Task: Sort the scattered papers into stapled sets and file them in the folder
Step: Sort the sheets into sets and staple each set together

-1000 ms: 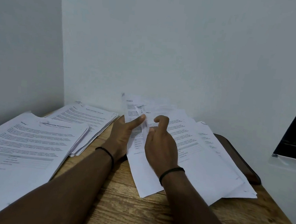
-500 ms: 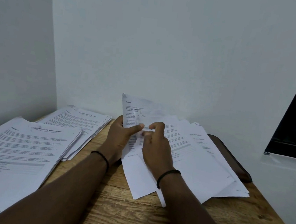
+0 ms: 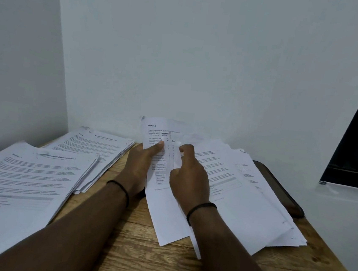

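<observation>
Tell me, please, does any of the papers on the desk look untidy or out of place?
Yes. The pile on the right is fanned out, its sheets askew and overhanging a dark flat object. Both hands, left hand and right hand, lift sheets from it. The two left stacks look squarer.

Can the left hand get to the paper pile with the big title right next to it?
Probably yes. The left hand pinches a raised sheet now, but the near-left paper pile lies uncovered beside that arm, with only bare wooden table between.
</observation>
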